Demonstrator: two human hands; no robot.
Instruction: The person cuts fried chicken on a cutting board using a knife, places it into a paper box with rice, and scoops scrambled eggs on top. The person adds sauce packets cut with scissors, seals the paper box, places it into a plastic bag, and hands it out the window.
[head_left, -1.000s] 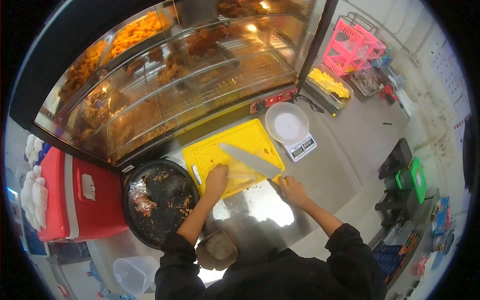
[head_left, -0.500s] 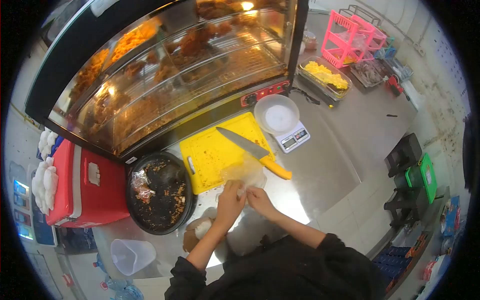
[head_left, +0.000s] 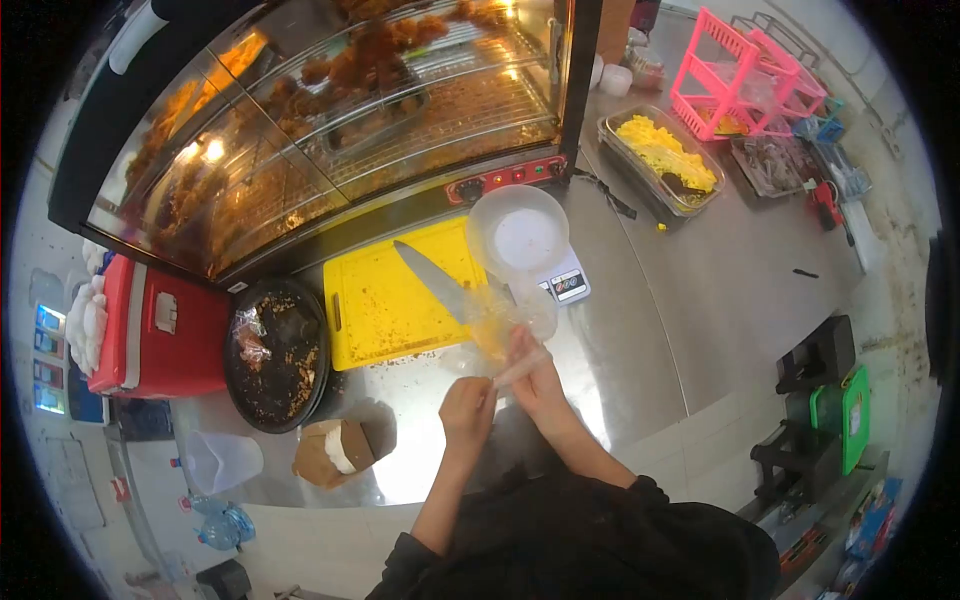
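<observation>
— Looking at the hands first: where do they sit?

— Both are over the steel counter, just below the yellow cutting board. The right hand and the left hand are close together, both pinching a clear plastic bag — the right grips it higher up, the left at the lower end.

— And which way does the bag lie from them?

— Up and away from the person, toward the scale and the white bowl on it. Its bulk sits just beyond the right hand's fingertips, so that hand is nearer; the left is a little further back.

— Its long axis?

— Roughly from the hands toward the board's right edge, where it overlaps the knife handle. I cannot tell whether bag and knife touch — the plastic blurs that spot.
</observation>
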